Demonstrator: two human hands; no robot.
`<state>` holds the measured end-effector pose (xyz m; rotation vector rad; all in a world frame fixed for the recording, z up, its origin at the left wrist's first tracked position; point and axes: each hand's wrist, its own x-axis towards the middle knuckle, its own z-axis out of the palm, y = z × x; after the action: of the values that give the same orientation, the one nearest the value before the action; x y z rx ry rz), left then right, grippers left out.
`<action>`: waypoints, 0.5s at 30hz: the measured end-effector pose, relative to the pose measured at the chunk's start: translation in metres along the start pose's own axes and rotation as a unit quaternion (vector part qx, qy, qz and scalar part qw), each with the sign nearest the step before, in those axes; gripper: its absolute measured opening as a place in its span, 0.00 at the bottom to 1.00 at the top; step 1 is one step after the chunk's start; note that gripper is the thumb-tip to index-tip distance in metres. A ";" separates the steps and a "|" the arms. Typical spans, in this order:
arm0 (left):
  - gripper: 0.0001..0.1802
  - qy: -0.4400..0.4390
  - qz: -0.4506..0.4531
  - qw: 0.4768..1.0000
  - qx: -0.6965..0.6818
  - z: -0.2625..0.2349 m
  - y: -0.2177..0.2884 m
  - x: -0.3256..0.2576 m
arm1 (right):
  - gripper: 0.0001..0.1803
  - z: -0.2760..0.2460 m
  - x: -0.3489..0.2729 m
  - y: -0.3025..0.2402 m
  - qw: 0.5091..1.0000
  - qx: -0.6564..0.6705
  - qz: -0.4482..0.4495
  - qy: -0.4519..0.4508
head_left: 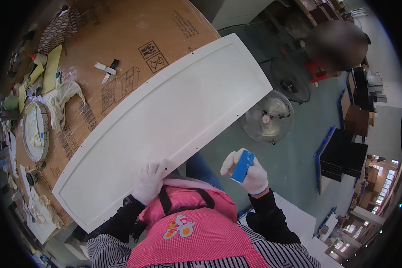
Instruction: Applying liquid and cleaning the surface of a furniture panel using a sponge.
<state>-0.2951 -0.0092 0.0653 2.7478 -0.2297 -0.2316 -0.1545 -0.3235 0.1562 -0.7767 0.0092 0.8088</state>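
Note:
A large white panel with a curved far edge, a raised rim and small dark holes lies across the table's near side. Part of it juts past the table edge. My left hand, in a white knit glove, rests on the panel's near rim, fingers stretched out over its surface. Off the panel's near side, my right hand, gloved too, is closed around a small blue rectangular block. The block is held in the air, apart from the panel. What it is made of, I cannot tell.
Printed brown cardboard covers the table. On it lie crossed scraper-like tools, a white cloth and a round tub. A floor fan stands right of the panel. Dark boards are stacked at right. A person is farther back.

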 end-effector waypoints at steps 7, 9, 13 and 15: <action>0.20 -0.026 -0.157 0.953 -0.256 -0.057 -0.039 0.064 | 0.17 -0.052 -0.010 -0.050 0.961 -0.109 -0.059 0.246; 0.20 0.067 -0.170 0.964 -0.192 -0.063 -0.054 0.100 | 0.16 -0.079 0.008 -0.077 0.902 -0.203 -0.102 0.367; 0.26 0.156 -0.156 0.974 -0.059 -0.065 -0.075 0.181 | 0.17 -0.136 0.051 -0.135 0.811 -0.397 -0.133 0.408; 0.30 0.168 -0.149 0.974 0.013 -0.062 -0.082 0.221 | 0.20 -0.153 0.079 -0.160 0.798 -0.424 -0.117 0.412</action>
<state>-0.0577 0.0458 0.0624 2.7808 0.2726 0.1624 0.0482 -0.4376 0.1212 -1.9110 0.3443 0.1337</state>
